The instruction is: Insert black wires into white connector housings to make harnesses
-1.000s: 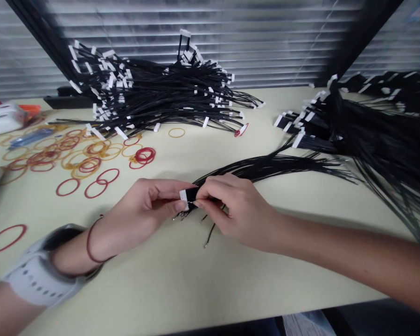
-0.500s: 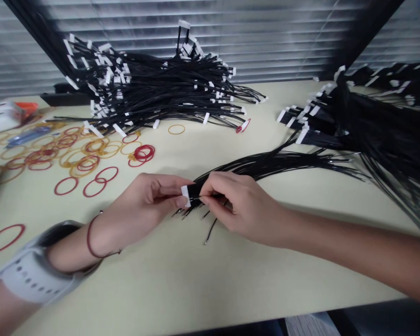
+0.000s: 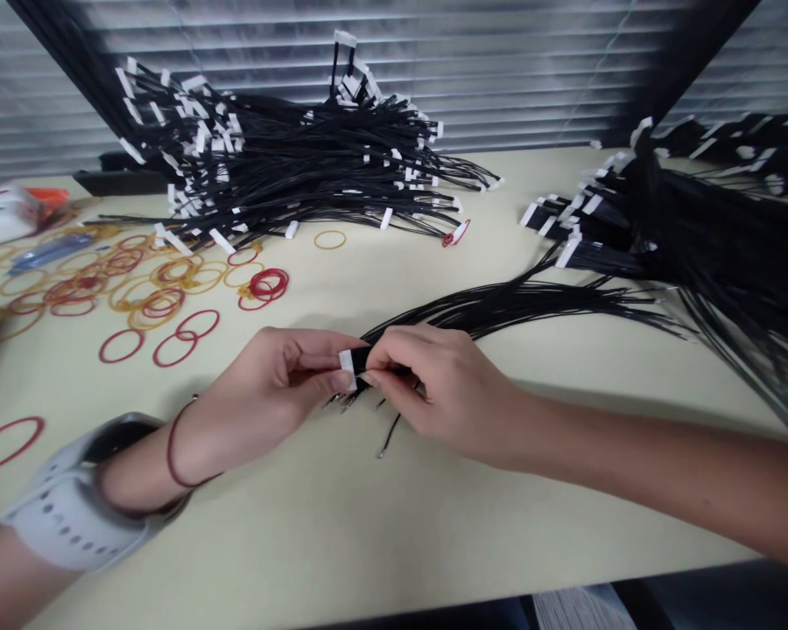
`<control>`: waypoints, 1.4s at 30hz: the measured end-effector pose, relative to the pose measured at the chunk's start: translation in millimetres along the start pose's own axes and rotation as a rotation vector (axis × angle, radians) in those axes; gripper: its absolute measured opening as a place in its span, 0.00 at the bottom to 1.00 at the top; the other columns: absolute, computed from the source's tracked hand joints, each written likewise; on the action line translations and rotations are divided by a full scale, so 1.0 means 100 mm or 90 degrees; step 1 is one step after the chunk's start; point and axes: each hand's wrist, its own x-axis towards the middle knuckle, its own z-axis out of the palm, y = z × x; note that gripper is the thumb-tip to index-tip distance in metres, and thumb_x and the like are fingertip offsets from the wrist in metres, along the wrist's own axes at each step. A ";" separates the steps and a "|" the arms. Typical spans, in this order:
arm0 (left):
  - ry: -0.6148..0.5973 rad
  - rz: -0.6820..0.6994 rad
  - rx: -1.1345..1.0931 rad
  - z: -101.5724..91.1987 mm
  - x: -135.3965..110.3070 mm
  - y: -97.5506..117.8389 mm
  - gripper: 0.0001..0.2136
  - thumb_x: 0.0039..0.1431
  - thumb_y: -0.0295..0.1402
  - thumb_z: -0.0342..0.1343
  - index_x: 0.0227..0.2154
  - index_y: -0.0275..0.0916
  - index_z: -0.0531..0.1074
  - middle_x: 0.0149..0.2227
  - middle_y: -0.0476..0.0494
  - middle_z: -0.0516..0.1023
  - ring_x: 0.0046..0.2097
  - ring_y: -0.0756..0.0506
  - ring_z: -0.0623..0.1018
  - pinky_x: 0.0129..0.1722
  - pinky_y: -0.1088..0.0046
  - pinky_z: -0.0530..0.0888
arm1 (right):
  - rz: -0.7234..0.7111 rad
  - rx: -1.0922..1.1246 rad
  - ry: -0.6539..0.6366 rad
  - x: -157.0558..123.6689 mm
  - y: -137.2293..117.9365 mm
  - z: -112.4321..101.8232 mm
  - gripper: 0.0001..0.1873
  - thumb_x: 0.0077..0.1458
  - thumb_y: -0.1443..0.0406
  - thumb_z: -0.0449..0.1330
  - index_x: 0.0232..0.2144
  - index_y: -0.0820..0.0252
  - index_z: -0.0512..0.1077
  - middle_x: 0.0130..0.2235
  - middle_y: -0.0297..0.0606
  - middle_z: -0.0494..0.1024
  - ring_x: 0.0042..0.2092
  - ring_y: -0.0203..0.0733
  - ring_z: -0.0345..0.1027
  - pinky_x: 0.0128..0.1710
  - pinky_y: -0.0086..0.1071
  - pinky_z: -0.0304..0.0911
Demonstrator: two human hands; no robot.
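Note:
A bundle of thin black cables (image 3: 512,304) lies across the pale table (image 3: 341,525), fanning out to the right. Its near end carries a white-tagged black label (image 3: 351,363), pinched between both hands. My left hand (image 3: 276,385) grips the label end with thumb and fingers closed. My right hand (image 3: 433,389) pinches the same end from the right, fingers curled over the cables. A few loose cable tips with metal ends (image 3: 384,446) stick out below the hands. A red band and a grey watch (image 3: 72,507) sit on my left wrist.
A big heap of tagged black cables (image 3: 289,166) lies at the back, another heap (image 3: 709,219) at the right. Several red and yellow rubber bands (image 3: 131,289) are scattered at the left, one red band (image 3: 6,442) near the left edge. Window blinds stand behind.
Both hands stay pinched on the bundle's labelled end with only slight finger shifts. The view has tilted a little.

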 end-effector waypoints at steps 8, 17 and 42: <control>0.002 -0.010 -0.032 0.02 0.00 0.02 0.11 0.51 0.24 0.54 0.37 0.33 0.75 0.32 0.44 0.79 0.33 0.51 0.74 0.31 0.80 0.70 | -0.011 0.022 0.013 0.00 -0.01 0.00 0.06 0.54 0.72 0.51 0.27 0.66 0.66 0.26 0.33 0.70 0.27 0.30 0.60 0.27 0.25 0.53; 0.014 0.010 -0.071 -0.08 0.01 0.02 0.08 0.51 0.25 0.56 0.35 0.35 0.76 0.29 0.47 0.79 0.30 0.52 0.74 0.30 0.79 0.69 | 0.054 0.096 0.020 0.00 -0.02 -0.03 0.17 0.55 0.71 0.50 0.47 0.61 0.54 0.27 0.29 0.68 0.28 0.30 0.62 0.29 0.24 0.56; -0.010 -0.024 -0.030 -0.06 0.01 0.03 0.09 0.51 0.25 0.54 0.36 0.33 0.74 0.29 0.46 0.78 0.32 0.51 0.75 0.31 0.79 0.70 | 0.017 0.046 -0.043 0.04 0.03 -0.07 0.08 0.54 0.75 0.49 0.36 0.61 0.62 0.26 0.29 0.67 0.25 0.29 0.56 0.25 0.24 0.51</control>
